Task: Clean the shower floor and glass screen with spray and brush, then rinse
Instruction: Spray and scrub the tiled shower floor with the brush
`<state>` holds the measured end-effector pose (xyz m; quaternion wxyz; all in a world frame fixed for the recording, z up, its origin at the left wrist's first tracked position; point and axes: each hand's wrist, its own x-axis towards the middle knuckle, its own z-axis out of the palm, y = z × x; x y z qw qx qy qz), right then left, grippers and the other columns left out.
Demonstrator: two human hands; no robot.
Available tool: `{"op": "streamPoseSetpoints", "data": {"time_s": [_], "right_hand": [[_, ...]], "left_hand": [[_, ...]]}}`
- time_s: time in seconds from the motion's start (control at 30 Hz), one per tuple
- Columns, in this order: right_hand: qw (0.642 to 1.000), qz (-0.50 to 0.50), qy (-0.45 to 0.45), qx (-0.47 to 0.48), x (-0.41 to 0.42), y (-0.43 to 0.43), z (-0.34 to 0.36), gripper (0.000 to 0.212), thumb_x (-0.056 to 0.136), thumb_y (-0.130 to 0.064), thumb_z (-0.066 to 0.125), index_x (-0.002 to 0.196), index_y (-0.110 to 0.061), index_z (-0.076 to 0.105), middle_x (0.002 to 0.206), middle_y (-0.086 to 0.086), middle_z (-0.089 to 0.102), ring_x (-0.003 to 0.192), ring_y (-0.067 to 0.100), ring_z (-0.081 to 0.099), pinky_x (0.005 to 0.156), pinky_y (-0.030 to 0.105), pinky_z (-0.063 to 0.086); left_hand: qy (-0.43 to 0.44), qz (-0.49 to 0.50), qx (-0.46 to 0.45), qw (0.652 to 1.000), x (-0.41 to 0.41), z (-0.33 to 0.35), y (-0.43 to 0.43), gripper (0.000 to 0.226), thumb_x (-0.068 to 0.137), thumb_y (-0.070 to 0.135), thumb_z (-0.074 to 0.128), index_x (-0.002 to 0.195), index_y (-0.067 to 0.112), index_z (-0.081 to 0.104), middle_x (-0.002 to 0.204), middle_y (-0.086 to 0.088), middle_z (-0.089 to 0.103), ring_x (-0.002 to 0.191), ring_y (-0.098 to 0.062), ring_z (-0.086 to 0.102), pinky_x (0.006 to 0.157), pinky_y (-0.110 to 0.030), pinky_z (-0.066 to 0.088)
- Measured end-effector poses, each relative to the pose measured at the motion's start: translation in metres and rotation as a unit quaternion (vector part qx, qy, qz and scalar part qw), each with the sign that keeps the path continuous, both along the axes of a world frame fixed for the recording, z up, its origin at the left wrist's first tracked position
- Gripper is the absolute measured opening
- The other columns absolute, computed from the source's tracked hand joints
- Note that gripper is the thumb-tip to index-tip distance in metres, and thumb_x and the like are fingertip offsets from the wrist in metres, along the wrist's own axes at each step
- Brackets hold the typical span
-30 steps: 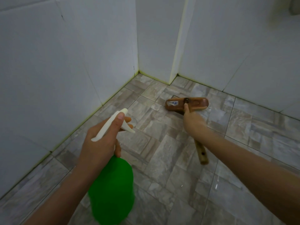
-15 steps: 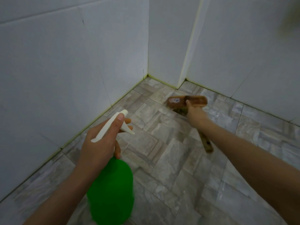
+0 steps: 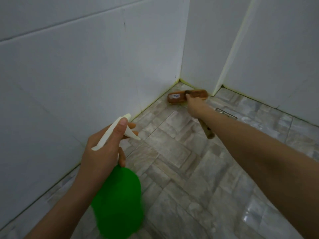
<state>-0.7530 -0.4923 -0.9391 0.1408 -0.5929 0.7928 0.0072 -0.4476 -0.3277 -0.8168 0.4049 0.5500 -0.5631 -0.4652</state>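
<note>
My left hand grips the neck of a green spray bottle with a white trigger head, thumb lying on top, held above the grey stone-pattern floor tiles. My right hand holds the wooden handle of a brown scrubbing brush. The brush head lies on the floor in the far corner, close against the base of the white walls. The handle's end sticks out under my wrist.
White tiled walls close in on the left and at the back, with yellowish grout along the floor joint. A square metal floor drain sits just right of my right forearm. Wet floor tiles gleam at the lower right.
My right hand has pushed the brush away across the floor into the far corner. The spray bottle in my left hand has barely moved.
</note>
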Motion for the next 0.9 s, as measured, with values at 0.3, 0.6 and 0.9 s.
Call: {"op": "streamPoseSetpoints", "data": {"time_s": [0.3, 0.6, 0.9], "right_hand": [[0.997, 0.071, 0.01, 0.004, 0.011, -0.007, -0.002, 0.06, 0.101, -0.024, 0.033, 0.154, -0.027, 0.005, 0.139, 0.026, 0.041, 0.119, 0.039, 0.049, 0.099, 0.042, 0.04], [0.985, 0.172, 0.0, 0.018, 0.055, 0.012, -0.022, 0.066, 0.101, -0.015, 0.031, 0.15, -0.04, -0.006, 0.094, 0.017, 0.058, 0.074, 0.025, 0.053, 0.065, 0.034, 0.038], [0.989, 0.149, 0.023, 0.005, 0.018, 0.054, -0.026, 0.07, 0.101, -0.013, 0.036, 0.15, -0.039, -0.007, 0.088, 0.016, 0.054, 0.075, 0.028, 0.056, 0.067, 0.035, 0.042]], "left_hand": [[-0.003, 0.029, -0.001, 1.0, 0.02, 0.001, -0.003, 0.034, 0.092, 0.05, 0.049, 0.092, 0.03, 0.075, 0.093, 0.01, 0.077, 0.038, -0.019, 0.048, 0.056, -0.035, 0.047], [-0.005, 0.023, 0.017, 1.0, 0.017, -0.007, 0.002, 0.043, 0.083, 0.058, 0.05, 0.09, 0.025, 0.077, 0.095, 0.01, 0.077, 0.036, -0.018, 0.048, 0.046, -0.027, 0.043], [-0.003, 0.005, 0.021, 1.0, 0.012, -0.006, 0.01, 0.039, 0.086, 0.065, 0.056, 0.088, 0.033, 0.077, 0.097, 0.011, 0.077, 0.036, -0.018, 0.047, 0.055, -0.035, 0.046]]}}
